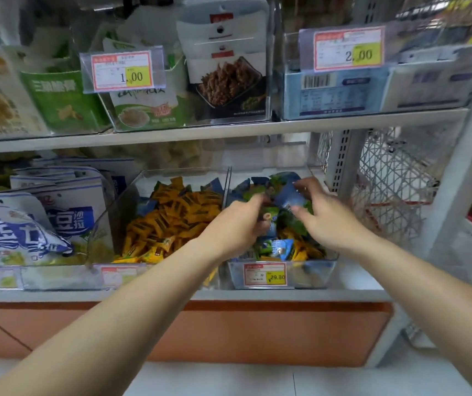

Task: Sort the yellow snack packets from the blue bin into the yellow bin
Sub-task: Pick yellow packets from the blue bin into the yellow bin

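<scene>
both hands are down in the clear plastic bin of blue and green packets (314,275), on the right of the lower grey metal shelf (343,292). the right hand (326,218) has thumb and fingers spread round a small blue foil packet (287,197), pinching it up off the heap. the left hand (237,224) is curled knuckles-up into the pile. blur hides its fingertips, so i cannot tell whether they grip anything.

the yellow snack packets (302,251) not yet sorted lie low at the front of this bin, partly under blue ones, close behind the red and yellow price tag (264,275). the clear plastic bin heaped with yellow packets (114,207) stands just beside it on the left.

what could go wrong, as i judge it:
- the yellow ones are half buried, so a quick grab may bring a blue or green packet along and carry it across.
- the yellow bin already holds a few blue strays near its back, so another is easy to miss.
- that bin is piled high, and packets dropped on the crest may slide over the front.
- raking through slick foil with both hands may flick loose packets over the low front wall onto the shelf.
</scene>
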`<action>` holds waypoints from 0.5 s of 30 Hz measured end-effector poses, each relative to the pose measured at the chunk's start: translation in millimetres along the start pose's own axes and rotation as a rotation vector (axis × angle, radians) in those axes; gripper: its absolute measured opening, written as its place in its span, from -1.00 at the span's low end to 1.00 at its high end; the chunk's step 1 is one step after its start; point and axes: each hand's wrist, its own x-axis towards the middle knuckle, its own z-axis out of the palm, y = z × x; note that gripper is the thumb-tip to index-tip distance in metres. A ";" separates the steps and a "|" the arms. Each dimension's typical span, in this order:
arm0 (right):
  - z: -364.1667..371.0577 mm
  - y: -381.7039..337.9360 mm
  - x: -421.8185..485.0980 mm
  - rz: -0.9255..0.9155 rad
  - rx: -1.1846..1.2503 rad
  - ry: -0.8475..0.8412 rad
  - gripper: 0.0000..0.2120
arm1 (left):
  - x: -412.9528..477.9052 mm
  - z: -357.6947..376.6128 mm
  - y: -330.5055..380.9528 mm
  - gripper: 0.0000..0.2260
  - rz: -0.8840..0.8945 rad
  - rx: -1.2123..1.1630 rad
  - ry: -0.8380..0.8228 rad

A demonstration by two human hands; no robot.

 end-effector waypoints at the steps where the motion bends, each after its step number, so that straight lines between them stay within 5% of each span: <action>1: 3.7 1.9 1.0 -0.024 -0.065 -0.031 -0.59 | 1.6 1.4 -1.7 -0.55 0.012 0.102 0.025; 3: 8.7 7.6 2.6 -0.072 -0.278 -0.062 -0.59 | 3.6 1.0 -5.7 -0.55 0.062 0.304 0.139; 6: 9.9 13.2 1.0 -0.110 -0.500 -0.045 -0.55 | 0.5 -1.6 -13.4 -0.51 0.044 0.236 0.232; 11: 5.7 5.0 -6.6 -0.116 -0.561 -0.034 -0.40 | -7.3 -5.0 -22.4 -0.60 0.043 0.188 0.221; 15: 0.4 -15.9 -11.3 -0.129 -0.501 0.008 -0.49 | -21.0 -15.1 -24.6 -0.58 0.046 0.174 0.193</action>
